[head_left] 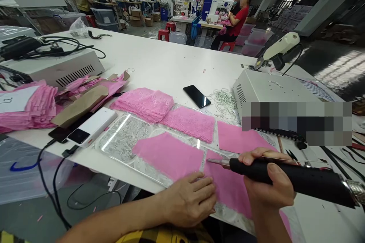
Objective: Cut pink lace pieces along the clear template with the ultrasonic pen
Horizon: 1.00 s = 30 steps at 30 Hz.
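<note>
White table point(159, 60), sewing machine point(221, 5) beyond; right grip point(269, 182) around tool point(316, 184), left grip point(191, 199) loose on pink fabric point(172, 153)

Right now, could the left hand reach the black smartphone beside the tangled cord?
Probably yes: the left hand holds no tool, and only flat things, like the pink lace panel, separate it from the smartphone.
</note>
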Each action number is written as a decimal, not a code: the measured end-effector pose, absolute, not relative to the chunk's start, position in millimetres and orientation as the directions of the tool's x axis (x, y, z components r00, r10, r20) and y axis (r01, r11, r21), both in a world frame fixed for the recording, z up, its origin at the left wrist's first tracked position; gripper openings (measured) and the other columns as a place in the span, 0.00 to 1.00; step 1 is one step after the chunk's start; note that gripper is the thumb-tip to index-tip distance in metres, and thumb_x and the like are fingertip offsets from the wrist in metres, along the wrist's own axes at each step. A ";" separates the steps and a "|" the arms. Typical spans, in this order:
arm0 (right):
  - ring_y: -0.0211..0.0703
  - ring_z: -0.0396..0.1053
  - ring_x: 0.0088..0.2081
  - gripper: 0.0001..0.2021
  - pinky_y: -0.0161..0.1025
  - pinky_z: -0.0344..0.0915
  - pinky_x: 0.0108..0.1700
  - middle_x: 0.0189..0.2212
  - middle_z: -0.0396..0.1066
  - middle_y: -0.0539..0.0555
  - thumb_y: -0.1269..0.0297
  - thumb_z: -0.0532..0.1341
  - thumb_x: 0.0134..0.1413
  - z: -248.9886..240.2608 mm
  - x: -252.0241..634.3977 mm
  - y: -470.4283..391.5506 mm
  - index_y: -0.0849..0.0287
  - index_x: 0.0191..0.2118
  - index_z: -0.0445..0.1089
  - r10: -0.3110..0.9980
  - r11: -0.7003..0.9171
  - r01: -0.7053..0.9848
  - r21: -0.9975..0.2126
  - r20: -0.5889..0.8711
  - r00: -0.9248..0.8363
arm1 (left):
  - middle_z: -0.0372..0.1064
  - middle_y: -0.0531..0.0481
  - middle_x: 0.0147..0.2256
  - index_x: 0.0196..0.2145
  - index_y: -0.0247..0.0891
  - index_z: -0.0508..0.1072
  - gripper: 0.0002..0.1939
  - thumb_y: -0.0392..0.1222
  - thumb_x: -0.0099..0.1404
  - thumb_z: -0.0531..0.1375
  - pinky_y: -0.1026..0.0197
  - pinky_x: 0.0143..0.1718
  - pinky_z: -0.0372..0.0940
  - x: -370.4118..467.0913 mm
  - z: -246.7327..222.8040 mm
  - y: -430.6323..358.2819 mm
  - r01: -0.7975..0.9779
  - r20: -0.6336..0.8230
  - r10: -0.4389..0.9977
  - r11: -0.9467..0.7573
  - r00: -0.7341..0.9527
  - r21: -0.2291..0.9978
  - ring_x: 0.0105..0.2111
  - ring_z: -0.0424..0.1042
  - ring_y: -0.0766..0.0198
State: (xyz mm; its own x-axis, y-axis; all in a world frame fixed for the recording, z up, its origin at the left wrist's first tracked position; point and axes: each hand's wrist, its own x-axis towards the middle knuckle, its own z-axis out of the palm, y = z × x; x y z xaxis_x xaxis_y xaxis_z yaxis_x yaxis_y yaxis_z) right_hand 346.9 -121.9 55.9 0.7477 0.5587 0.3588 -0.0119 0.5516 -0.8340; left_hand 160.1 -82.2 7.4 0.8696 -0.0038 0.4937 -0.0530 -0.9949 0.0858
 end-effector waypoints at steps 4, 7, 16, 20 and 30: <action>0.39 0.65 0.20 0.04 0.44 0.67 0.24 0.25 0.65 0.48 0.66 0.59 0.41 56.9 344.9 -120.0 0.58 0.27 0.65 0.552 0.543 0.025 -0.839 0.380 0.743 | 0.73 0.37 0.44 0.41 0.32 0.72 0.11 0.40 0.70 0.53 0.55 0.52 0.66 160.0 5.4 -81.9 -0.079 0.497 -0.018 -0.992 0.868 0.102 0.47 0.71 0.58; 0.39 0.65 0.20 0.04 0.44 0.68 0.24 0.25 0.65 0.48 0.66 0.59 0.40 58.3 344.3 -120.2 0.58 0.27 0.65 0.543 0.545 0.026 -0.838 0.376 0.751 | 0.73 0.37 0.44 0.42 0.31 0.72 0.11 0.40 0.69 0.54 0.54 0.52 0.66 159.3 5.5 -81.2 -0.089 0.493 -0.030 -0.991 0.869 0.097 0.48 0.71 0.58; 0.36 0.63 0.19 0.06 0.40 0.65 0.21 0.24 0.65 0.48 0.63 0.60 0.40 61.3 348.5 -135.1 0.59 0.27 0.65 0.651 0.534 -0.113 -0.838 0.323 0.687 | 0.74 0.39 0.39 0.37 0.33 0.74 0.10 0.41 0.69 0.55 0.58 0.47 0.69 156.9 4.8 -81.8 -0.175 0.547 -0.119 -0.983 0.829 0.051 0.43 0.73 0.59; 0.36 0.63 0.19 0.07 0.40 0.66 0.21 0.25 0.65 0.49 0.62 0.61 0.42 60.1 347.6 -135.8 0.59 0.28 0.66 0.677 0.530 -0.122 -0.839 0.333 0.656 | 0.74 0.39 0.38 0.35 0.32 0.73 0.10 0.41 0.69 0.56 0.59 0.45 0.70 157.4 3.6 -82.1 -0.179 0.568 -0.124 -0.983 0.814 0.042 0.41 0.73 0.59; 0.36 0.64 0.19 0.06 0.40 0.67 0.22 0.24 0.65 0.48 0.64 0.62 0.42 59.9 346.1 -136.7 0.59 0.28 0.66 0.701 0.514 -0.130 -0.848 0.328 0.633 | 0.73 0.40 0.34 0.32 0.31 0.73 0.13 0.42 0.69 0.55 0.61 0.39 0.70 161.0 5.2 -81.9 -0.181 0.616 -0.125 -0.983 0.778 0.028 0.38 0.74 0.61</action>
